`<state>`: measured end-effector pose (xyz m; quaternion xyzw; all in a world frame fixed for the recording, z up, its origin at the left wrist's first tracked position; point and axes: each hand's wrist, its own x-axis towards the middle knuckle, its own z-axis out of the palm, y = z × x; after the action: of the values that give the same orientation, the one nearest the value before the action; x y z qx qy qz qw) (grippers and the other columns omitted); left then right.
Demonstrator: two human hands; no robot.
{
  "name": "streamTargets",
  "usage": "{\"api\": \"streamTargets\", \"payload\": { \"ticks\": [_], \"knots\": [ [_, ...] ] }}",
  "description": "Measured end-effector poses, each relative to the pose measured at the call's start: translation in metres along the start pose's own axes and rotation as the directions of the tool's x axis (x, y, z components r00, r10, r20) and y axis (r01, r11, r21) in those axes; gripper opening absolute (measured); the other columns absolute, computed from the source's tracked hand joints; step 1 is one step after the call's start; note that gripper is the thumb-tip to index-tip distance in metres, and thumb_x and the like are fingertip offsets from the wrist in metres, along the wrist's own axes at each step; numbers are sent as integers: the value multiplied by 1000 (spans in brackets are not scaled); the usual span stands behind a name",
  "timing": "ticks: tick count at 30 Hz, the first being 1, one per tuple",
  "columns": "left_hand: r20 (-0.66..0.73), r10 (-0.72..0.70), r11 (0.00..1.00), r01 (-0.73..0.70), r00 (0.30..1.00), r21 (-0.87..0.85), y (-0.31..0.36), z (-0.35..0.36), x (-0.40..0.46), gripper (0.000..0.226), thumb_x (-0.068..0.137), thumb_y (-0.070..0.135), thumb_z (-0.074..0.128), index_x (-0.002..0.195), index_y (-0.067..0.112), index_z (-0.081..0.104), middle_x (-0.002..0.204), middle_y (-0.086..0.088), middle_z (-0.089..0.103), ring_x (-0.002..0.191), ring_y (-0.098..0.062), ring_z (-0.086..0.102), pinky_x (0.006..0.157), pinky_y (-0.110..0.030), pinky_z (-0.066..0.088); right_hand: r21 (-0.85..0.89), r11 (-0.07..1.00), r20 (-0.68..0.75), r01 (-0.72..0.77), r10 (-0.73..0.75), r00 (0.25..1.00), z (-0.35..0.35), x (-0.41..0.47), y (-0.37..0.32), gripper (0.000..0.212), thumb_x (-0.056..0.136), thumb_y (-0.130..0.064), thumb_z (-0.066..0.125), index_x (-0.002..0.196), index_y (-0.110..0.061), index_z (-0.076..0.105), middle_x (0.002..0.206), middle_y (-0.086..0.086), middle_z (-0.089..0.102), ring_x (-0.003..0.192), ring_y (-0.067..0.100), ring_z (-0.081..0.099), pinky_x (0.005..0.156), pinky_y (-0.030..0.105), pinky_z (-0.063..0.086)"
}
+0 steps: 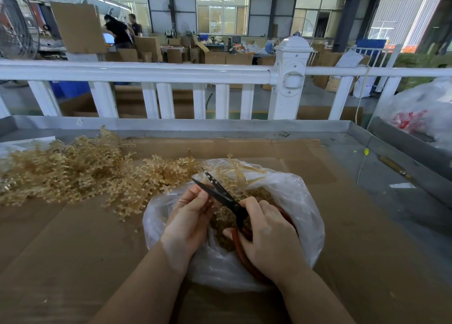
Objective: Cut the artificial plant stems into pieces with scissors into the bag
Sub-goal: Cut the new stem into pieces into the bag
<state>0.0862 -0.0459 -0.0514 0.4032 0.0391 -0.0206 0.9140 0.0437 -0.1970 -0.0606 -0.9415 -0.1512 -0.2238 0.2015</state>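
Stems (73, 174): big uncut heap left of bag (303, 201), cut bits inside. Left hand (193, 216) pinches sprig over bag mouth; right hand (266, 228) grips scissors (220, 194), blades apart. Risk: blade tips close to left fingertips; pieces flicking outside bag.

Bag (300, 201) thin glossy clear plastic; scissors (221, 194) matt black blades; cardboard (73, 238) matt brown.
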Motion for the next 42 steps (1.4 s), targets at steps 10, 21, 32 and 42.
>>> {"api": "streamTargets", "payload": {
  "ticks": [10, 21, 32, 42],
  "knots": [
    [14, 14, 1000, -14, 1000, 10, 0, 0, -1, 25, 95, -4, 37, 85, 7, 57, 71, -5, 67, 65, -13, 64, 64, -23, 55, -11, 1000, -22, 0, -1, 1000, 1, 0, -1, 53, 85, -58, 54, 123, -21, 53, 104, -2, 61, 97, 15, 57, 79, 30, 52],
    [90, 7, 999, -10, 996, 34, -1, 1, -2, 13, 86, -5, 46, 88, 2, 57, 74, -9, 69, 66, -16, 68, 61, -25, 58, 32, 999, -73, 10, -8, 997, -1, 0, -2, 42, 85, -48, 63, 114, -19, 56, 99, -3, 62, 91, 13, 59, 75, 29, 53],
    [158, -26, 996, 12, 987, 89, -5, -6, 1, 12, 75, 2, 56, 86, 5, 59, 83, -11, 69, 76, -20, 68, 69, -27, 58, 28, 999, -56, 24, -22, 998, -1, 2, -3, 39, 89, -38, 62, 119, -13, 55, 99, 2, 64, 86, 14, 63, 74, 26, 54],
    [161, -48, 994, 31, 986, 108, -3, -5, 0, 10, 75, 5, 57, 85, 5, 57, 75, -7, 66, 72, -18, 64, 70, -26, 56, 9, 1000, -39, 26, -25, 999, -3, 3, -5, 38, 90, -34, 62, 118, -8, 57, 92, 5, 66, 77, 15, 65, 66, 24, 55]
  ]
}}
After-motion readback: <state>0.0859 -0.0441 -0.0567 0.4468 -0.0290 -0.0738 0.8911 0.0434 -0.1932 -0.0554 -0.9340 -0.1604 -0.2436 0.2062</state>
